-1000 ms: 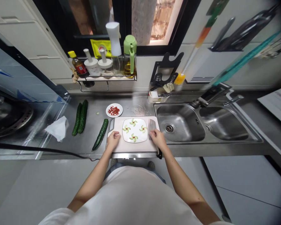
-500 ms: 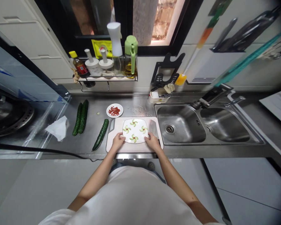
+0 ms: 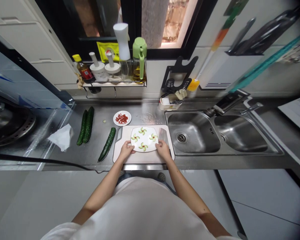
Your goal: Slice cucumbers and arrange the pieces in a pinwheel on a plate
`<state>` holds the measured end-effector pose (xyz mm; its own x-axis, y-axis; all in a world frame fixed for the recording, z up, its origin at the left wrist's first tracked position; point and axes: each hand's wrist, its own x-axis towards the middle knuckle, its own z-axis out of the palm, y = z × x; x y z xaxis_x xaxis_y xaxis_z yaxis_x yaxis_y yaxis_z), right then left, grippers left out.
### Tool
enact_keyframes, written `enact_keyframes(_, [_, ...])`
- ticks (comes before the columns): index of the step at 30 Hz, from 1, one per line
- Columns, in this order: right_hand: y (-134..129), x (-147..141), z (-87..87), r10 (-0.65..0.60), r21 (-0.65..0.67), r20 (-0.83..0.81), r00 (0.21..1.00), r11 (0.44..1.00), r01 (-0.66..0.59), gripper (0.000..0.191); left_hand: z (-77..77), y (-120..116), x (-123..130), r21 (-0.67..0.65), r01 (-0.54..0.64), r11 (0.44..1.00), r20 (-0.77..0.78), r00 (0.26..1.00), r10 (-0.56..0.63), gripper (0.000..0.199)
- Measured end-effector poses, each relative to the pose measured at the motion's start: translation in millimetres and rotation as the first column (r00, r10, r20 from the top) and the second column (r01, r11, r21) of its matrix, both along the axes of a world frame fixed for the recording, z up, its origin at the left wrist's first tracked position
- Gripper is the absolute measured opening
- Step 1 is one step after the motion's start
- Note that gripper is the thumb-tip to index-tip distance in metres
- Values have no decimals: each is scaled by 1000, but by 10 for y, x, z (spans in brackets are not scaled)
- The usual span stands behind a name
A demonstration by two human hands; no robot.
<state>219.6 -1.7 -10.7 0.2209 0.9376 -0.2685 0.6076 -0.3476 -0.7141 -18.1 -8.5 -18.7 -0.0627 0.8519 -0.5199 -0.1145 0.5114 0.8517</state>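
Observation:
A white squarish plate point(image 3: 144, 140) bears several pinwheel shapes of green slices with red centres. My left hand point(image 3: 126, 150) grips its left edge, thumb on the rim. At the right edge, my right hand point(image 3: 163, 149) pinches the rim in the same way. Beneath the plate lies a pale cutting board point(image 3: 140, 159). A knife point(image 3: 163, 135) rests on the board's right side, its handle partly hidden by my right hand. Behind the board is a small white dish point(image 3: 122, 123) with chopped red pieces. One cucumber point(image 3: 107, 144) lies left of the board.
Two more cucumbers point(image 3: 85, 126) and a crumpled white cloth or paper point(image 3: 62, 137) lie farther left. A double sink point(image 3: 193, 133) is at the right. Bottles and jars stand on a wall rack point(image 3: 115, 84); a sponge holder point(image 3: 169, 106) sits by the wall.

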Motion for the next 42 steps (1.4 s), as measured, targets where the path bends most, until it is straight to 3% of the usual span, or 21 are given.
enact_keyframes(4, [55, 12, -9, -64, 12, -150, 987, 998, 67, 39, 98, -12, 17, 12, 14, 1000, 116, 993, -16, 49])
enact_keyframes(8, [74, 4, 21, -89, 10, -244, 966, 995, 94, 38, 169, -23, -4, 28, 48, 998, 128, 990, -51, 51])
enact_keyframes(18, [-36, 12, 303, -64, 24, -472, 879, 996, 85, 36, 420, -102, -86, 147, 58, 987, 183, 979, -85, 58])
enact_keyframes(27, [-193, -35, 484, -158, -47, -583, 797, 986, 161, 39, 540, -297, -87, 165, 38, 986, 159, 985, -65, 65])
enact_keyframes(30, [-270, -77, 510, -186, -110, -666, 722, 982, 151, 38, 595, -365, -46, 164, 49, 985, 173, 982, -78, 67])
enact_keyframes(34, [-396, -101, 505, -252, -193, -787, 563, 968, 163, 38, 641, -457, 86, 149, 120, 982, 237, 960, -153, 70])
enact_keyframes(38, [-557, -24, 473, -354, -277, -850, 391, 930, 241, 48, 581, -532, 235, 135, 211, 968, 251, 938, -239, 71])
enact_keyframes(40, [-651, 70, 451, -402, -310, -849, 344, 905, 293, 50, 513, -534, 270, 150, 316, 937, 190, 920, -341, 67])
enact_keyframes(42, [-771, 226, 431, -459, -347, -831, 315, 870, 351, 50, 436, -509, 262, 196, 461, 866, -4, 883, -469, 58])
